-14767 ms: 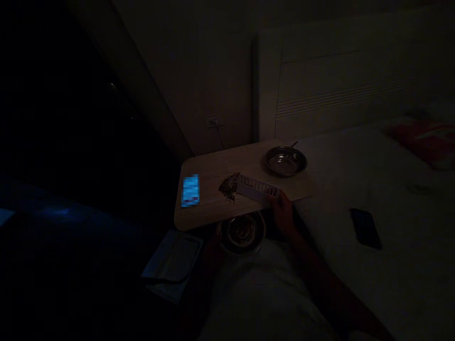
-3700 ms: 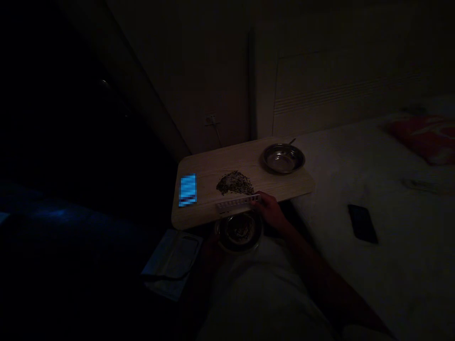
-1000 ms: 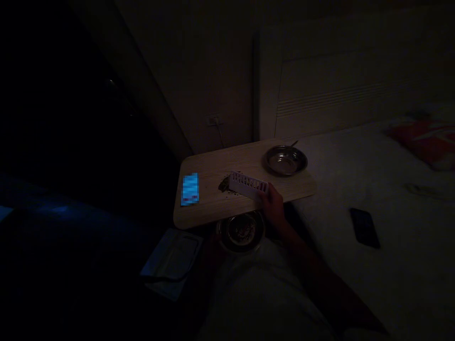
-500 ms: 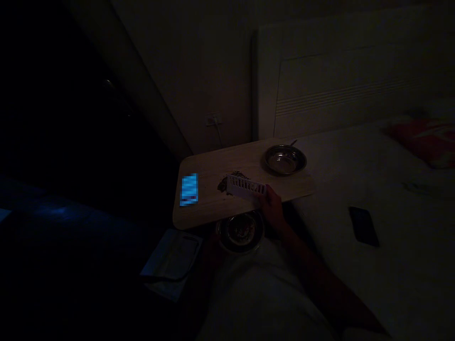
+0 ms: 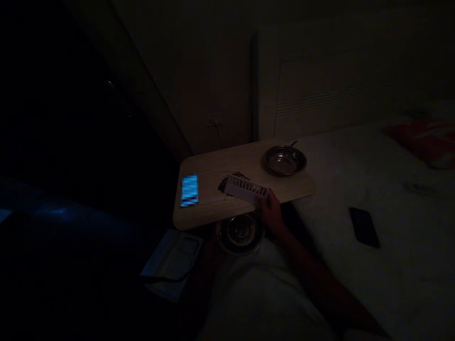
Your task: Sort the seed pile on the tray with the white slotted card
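Note:
In dim light, my right hand (image 5: 272,208) grips one end of a white slotted plastic piece (image 5: 245,188), like a small rack or basket side. It is tilted over a pile of dark, crumbly bits (image 5: 223,183) on the small wooden table (image 5: 206,213). Just below the table's near edge is a metal bowl (image 5: 241,234) with some bits inside. My left hand (image 5: 214,248) is at this bowl's left rim and holds it; its fingers are mostly lost in shadow.
A lit phone (image 5: 189,190) lies on the table's left side. Another metal bowl (image 5: 285,161), with a utensil handle behind it, stands at the back right. A dark phone (image 5: 364,227) rests on the bed (image 5: 334,189). Lower left is a pale flat package (image 5: 172,265).
The slotted piece and my right hand have shifted slightly to the right, and more of the pile shows. The scene looks a little darker. My left hand and the bowl stay put.

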The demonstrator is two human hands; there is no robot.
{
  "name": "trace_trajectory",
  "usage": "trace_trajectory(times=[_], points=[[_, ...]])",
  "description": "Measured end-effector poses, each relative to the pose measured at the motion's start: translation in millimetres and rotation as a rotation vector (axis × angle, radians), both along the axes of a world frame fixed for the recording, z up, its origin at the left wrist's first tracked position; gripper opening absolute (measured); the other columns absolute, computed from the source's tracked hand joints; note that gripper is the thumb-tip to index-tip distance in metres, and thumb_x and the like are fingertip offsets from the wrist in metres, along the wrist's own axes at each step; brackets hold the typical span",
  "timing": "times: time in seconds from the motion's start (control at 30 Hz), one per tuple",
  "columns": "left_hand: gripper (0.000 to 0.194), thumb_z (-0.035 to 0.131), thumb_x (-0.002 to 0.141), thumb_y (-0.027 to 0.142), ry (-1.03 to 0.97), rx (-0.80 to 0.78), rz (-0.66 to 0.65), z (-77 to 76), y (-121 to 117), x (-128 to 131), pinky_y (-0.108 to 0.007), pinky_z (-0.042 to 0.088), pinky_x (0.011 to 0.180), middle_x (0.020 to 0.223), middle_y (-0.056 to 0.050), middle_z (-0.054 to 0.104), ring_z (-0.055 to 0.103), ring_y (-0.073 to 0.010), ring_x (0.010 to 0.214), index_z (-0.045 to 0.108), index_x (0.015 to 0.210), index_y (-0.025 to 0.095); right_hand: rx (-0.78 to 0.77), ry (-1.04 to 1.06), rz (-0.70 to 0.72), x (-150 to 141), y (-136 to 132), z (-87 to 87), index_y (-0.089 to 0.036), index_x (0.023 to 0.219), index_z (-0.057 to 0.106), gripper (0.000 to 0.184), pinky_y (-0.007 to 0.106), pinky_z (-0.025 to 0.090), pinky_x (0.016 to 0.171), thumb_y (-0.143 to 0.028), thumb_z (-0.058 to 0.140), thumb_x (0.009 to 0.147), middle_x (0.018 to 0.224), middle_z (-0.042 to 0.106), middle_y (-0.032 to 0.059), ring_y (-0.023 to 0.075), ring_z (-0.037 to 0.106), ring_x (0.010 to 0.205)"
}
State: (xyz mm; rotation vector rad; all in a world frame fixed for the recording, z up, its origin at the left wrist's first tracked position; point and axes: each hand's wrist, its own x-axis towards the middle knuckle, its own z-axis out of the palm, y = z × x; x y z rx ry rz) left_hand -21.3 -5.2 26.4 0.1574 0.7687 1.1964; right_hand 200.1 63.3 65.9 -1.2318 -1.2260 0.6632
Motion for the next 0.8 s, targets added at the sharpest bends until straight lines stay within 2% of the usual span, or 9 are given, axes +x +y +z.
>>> trace_trajectory(times=[0.13,0.27,0.53,0.7,0.8], points=[[0.034,0.065,0.076,0.013,0.004,0.006,-0.038,-4.7,-0.1,-1.4,-0.05,0.033,0.119,0.117,-0.008,0.076,0.054,-0.0335,0.134,0.075,0.107,0.019,-0.004,-0.043,-0.006,-1.5,0.7,-4.6,-0.022,0.104,0.061,0.026,0.033,0.05,0.077,-0.044,0.053,0.093,0.092,0.07,0.0049,0.0226,0.064,0.084],[0.035,0.067,0.076,0.016,0.001,0.021,-0.068,-9.5,0.4,-3.4,-0.049,0.03,0.12,0.117,-0.008,0.076,0.051,-0.0339,0.136,0.075,0.11,0.02,-0.009,-0.04,0.045,-1.0,2.1,-7.9,-0.023,0.107,0.062,0.027,0.034,0.051,0.08,-0.045,0.054,0.093,0.096,0.071,0.0047,0.0229,0.065,0.088],[0.036,0.066,0.077,0.013,-0.006,0.014,-0.032,-0.6,-0.4,-0.2,-0.048,0.033,0.118,0.119,-0.009,0.076,0.051,-0.0338,0.136,0.075,0.111,0.019,-0.013,0.069,0.08,2.4,5.4,-8.5,-0.022,0.107,0.06,0.027,0.034,0.052,0.083,-0.044,0.055,0.091,0.101,0.07,0.0045,0.0224,0.064,0.092],[0.028,0.066,0.075,0.011,0.02,-0.02,-0.026,-0.8,-0.2,-1.8,-0.047,0.034,0.118,0.107,-0.008,0.079,0.058,-0.0329,0.129,0.077,0.099,0.018,-0.034,0.103,0.072,1.4,4.3,-7.6,-0.022,0.108,0.06,0.028,0.035,0.051,0.085,-0.044,0.056,0.091,0.102,0.07,0.0046,0.0228,0.064,0.093],[0.03,0.066,0.076,0.014,-0.009,-0.008,-0.044,-2.0,-0.8,-1.2,-0.048,0.033,0.118,0.11,-0.009,0.078,0.057,-0.0339,0.13,0.076,0.104,0.018,-0.036,0.151,0.05,0.9,3.2,-6.8,-0.021,0.111,0.059,0.032,0.037,0.051,0.09,-0.044,0.057,0.089,0.108,0.069,0.0064,0.0235,0.063,0.099]])
